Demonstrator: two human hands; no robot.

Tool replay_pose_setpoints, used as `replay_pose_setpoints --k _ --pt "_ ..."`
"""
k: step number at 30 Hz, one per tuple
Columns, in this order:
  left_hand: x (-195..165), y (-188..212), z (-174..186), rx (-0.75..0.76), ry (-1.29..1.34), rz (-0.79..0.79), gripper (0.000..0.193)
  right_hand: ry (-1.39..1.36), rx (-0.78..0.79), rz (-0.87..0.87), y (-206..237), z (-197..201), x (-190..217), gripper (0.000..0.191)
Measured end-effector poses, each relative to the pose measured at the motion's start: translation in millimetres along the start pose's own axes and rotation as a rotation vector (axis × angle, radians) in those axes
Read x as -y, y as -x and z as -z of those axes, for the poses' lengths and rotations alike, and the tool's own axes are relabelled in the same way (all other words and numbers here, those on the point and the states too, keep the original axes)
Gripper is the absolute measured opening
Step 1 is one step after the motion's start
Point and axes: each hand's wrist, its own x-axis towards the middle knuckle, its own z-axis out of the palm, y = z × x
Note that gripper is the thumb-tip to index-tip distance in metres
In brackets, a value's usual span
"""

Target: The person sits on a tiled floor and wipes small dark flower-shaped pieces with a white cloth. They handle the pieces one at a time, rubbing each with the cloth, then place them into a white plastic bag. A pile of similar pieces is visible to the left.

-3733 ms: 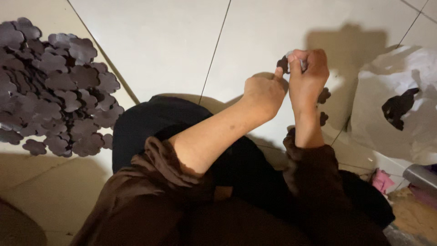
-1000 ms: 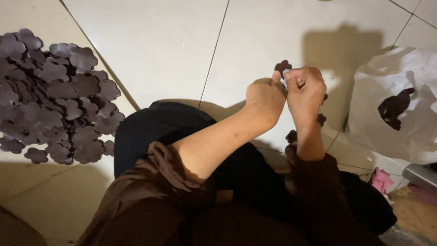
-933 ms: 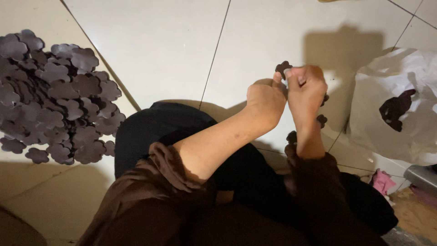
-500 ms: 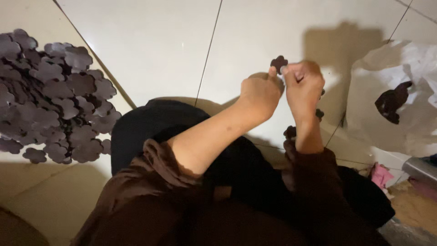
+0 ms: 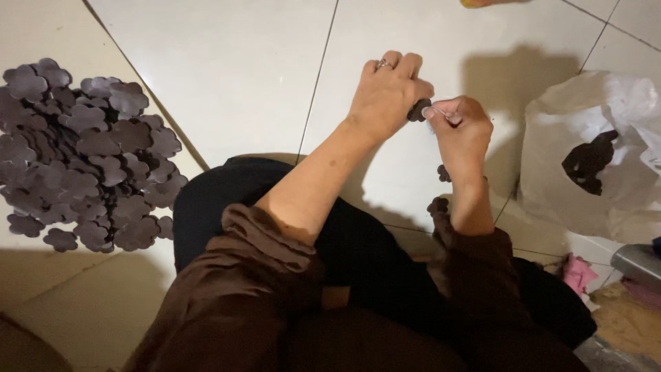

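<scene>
Left hand [image 5: 387, 93] and right hand [image 5: 460, 127] pinch one dark flower piece [image 5: 417, 110]; big pile [image 5: 82, 155] done, bag [image 5: 592, 158] still holds more.

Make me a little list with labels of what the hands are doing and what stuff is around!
left hand: pinching a small dark flower-shaped piece, ring on one finger
right hand: fingertips at the same piece, holding something thin and pale
pile of dark flower-shaped pieces: on the tiled floor, to the person's left
white plastic bag: to the right, more dark pieces showing inside
clothing: dark brown sleeves
</scene>
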Motion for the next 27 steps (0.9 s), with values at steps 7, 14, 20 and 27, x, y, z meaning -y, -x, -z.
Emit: replay_pose_setpoints --k 7,14,20,27 --pt "0.7 -0.4 -2.5 0.059 -0.002 0.041 0.011 0.077 0.103 0.293 11.5 -15.0 5.6 0.016" --pt "-3.0 -0.2 1.3 0.005 0.05 0.064 0.008 -0.073 0.161 0.101 0.0 3.6 0.0 0.017" --pt "-3.4 -0.6 -5.0 -0.062 0.042 0.074 0.01 0.009 0.016 0.264 -6.1 9.1 -12.9 0.011" --pt "-5.7 -4.4 -0.2 -0.078 0.016 0.072 0.012 0.021 0.188 0.182 8.8 -4.6 1.4 0.015"
